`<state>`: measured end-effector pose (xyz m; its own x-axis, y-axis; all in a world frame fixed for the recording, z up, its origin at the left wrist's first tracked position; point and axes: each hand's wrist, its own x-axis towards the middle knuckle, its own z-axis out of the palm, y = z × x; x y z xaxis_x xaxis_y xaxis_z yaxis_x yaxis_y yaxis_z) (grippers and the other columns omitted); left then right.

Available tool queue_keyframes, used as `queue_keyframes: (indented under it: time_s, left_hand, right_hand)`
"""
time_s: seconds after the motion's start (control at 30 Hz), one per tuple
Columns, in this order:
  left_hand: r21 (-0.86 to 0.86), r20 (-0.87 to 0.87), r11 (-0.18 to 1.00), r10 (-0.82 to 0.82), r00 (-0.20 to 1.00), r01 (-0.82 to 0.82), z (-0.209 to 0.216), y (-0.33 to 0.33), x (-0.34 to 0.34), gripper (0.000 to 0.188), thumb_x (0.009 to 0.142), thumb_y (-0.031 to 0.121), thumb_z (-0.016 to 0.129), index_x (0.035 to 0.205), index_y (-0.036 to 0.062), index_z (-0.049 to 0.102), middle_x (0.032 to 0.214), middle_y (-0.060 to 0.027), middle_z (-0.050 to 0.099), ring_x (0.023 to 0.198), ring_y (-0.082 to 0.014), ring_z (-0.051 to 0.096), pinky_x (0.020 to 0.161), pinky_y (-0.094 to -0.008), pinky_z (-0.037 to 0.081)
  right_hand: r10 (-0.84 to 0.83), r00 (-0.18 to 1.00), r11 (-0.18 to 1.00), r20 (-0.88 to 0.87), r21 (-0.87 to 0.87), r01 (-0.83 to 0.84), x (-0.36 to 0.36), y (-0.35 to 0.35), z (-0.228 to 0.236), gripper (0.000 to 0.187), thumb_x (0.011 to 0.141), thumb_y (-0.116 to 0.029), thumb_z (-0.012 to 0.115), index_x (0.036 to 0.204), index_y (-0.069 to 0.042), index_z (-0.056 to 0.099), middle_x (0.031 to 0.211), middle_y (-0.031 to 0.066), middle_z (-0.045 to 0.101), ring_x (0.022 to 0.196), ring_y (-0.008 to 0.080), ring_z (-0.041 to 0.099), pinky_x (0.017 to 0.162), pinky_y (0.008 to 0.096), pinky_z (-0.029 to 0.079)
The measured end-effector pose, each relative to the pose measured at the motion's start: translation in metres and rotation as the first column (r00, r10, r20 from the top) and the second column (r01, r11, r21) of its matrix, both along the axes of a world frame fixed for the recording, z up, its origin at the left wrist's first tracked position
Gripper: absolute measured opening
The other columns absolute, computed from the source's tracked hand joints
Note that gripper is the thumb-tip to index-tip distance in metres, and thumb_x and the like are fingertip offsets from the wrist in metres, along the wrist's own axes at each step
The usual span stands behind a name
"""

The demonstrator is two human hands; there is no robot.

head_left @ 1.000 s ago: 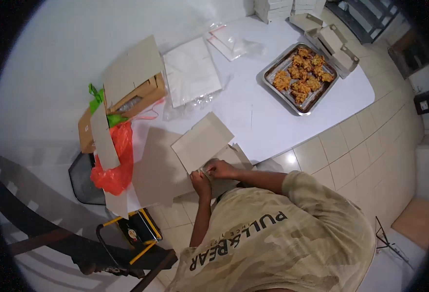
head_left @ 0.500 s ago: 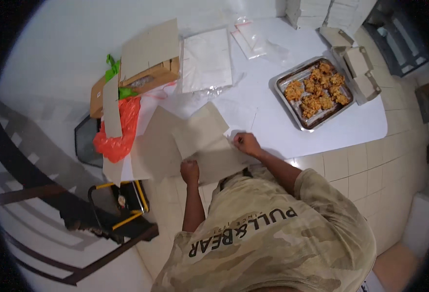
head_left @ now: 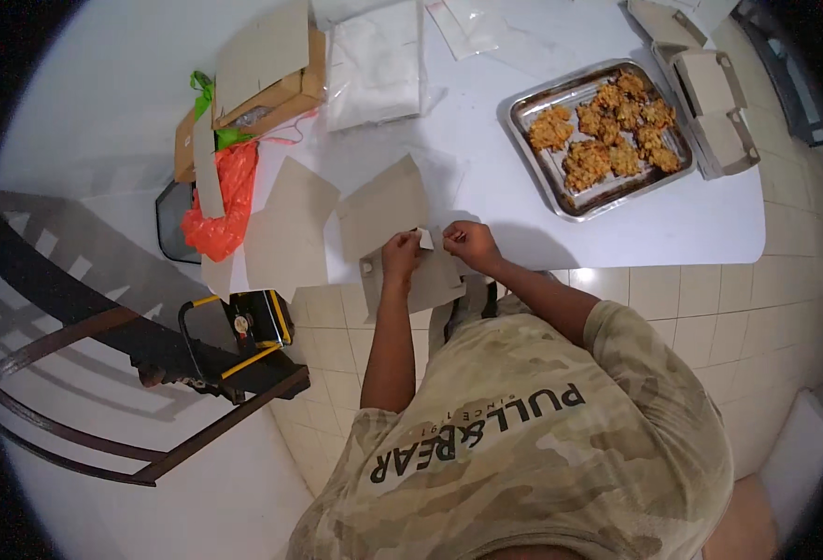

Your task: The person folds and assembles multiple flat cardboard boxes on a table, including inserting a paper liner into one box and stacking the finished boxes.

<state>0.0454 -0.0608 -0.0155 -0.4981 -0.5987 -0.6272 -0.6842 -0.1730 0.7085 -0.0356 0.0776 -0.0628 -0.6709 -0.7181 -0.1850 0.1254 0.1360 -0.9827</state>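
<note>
A grey-brown cardboard food box [head_left: 385, 207], partly folded, lies at the front edge of the table in front of me, its lower part reaching over the edge. My left hand [head_left: 400, 259] is closed on it, fingers pinching by a small pale tab [head_left: 424, 240] that stands up. Just right of that tab is my right hand [head_left: 471, 245], its fingers pressed together; whatever is between them is too small to make out. Flat cardboard blanks [head_left: 292, 224] lie to the left of the box.
A metal tray [head_left: 575, 213] of fried, golden-brown pieces [head_left: 587, 166] stands at the right. Folded cardboard boxes [head_left: 710, 89] line the far right edge. Plastic-wrapped white sheets [head_left: 374, 70], a brown carton [head_left: 313, 70] and a red plastic bag [head_left: 225, 205] are leftward. A metal railing [head_left: 84, 327] is lower left.
My left hand has moved up and right, from the box's lower left to the small tab. The box has begun to fold, with its sides lifted. The view has shifted slightly.
</note>
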Motion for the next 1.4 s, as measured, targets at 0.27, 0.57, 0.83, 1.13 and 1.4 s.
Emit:
queue_keyframes:
  time_s: [0.27,0.57,0.83,1.13,1.4]
  left_hand:
    - [-0.004,-0.074,0.983,0.183,0.98,-0.184,-0.001,0.047,0.013,0.029,0.077,0.029,0.062,0.091,0.0047,0.056,0.08,-0.0024,0.057,0.065,-0.0115,0.051,0.055,-0.0253,0.04]
    - [0.12,-0.104,0.924,0.375,0.921,-0.363,0.003,0.059,0.01,0.023,0.081,0.023,0.057,0.095,0.0051,0.056,0.075,0.0014,0.052,0.063,-0.0076,0.048,0.056,-0.0201,0.042]
    - [0.034,-0.183,0.913,0.405,0.896,-0.406,-0.011,0.069,0.014,0.018,0.08,0.017,0.059,0.089,0.0017,0.056,0.074,-0.0019,0.053,0.063,-0.0113,0.05,0.059,-0.0248,0.045]
    - [-0.643,-0.058,0.766,-0.047,0.997,-0.001,-0.019,0.083,0.007,0.006,0.075,0.005,0.057,0.08,0.0026,0.056,0.095,-0.0128,0.054,0.086,-0.0241,0.053,0.075,-0.0343,0.044]
    - [-0.538,-0.21,0.841,-0.198,0.958,0.056,-0.021,0.079,0.006,0.026,0.079,0.003,0.042,0.101,0.0043,0.056,0.107,-0.015,0.052,0.099,-0.027,0.051,0.084,-0.0337,0.039]
  right_hand:
    - [0.121,0.935,0.992,0.334,-0.003,-0.127,0.009,0.01,-0.04,0.017,0.081,-0.013,0.056,0.093,0.0,0.053,0.072,0.0006,0.054,0.061,0.0076,0.048,0.057,0.0218,0.041]
    - [0.185,0.701,0.982,0.689,-0.151,-0.11,-0.001,0.012,-0.03,0.017,0.081,-0.021,0.057,0.087,-0.005,0.058,0.067,-0.0022,0.052,0.051,0.007,0.04,0.047,0.0225,0.036]
    - [0.239,0.7,0.966,0.673,-0.095,-0.239,-0.008,0.016,-0.026,0.018,0.079,-0.018,0.059,0.092,-0.006,0.056,0.073,-0.0034,0.053,0.06,0.0057,0.046,0.055,0.0202,0.039]
    - [0.147,0.971,0.969,-0.188,0.226,-0.103,0.006,0.011,-0.024,0.025,0.072,-0.023,0.062,0.073,0.002,0.06,0.07,0.0084,0.058,0.061,0.0159,0.053,0.059,0.028,0.042]
    - [0.023,0.997,0.957,-0.068,0.29,-0.003,-0.01,-0.004,-0.024,0.028,0.072,-0.025,0.06,0.07,0.002,0.06,0.065,0.012,0.058,0.064,0.0204,0.058,0.063,0.0309,0.045]
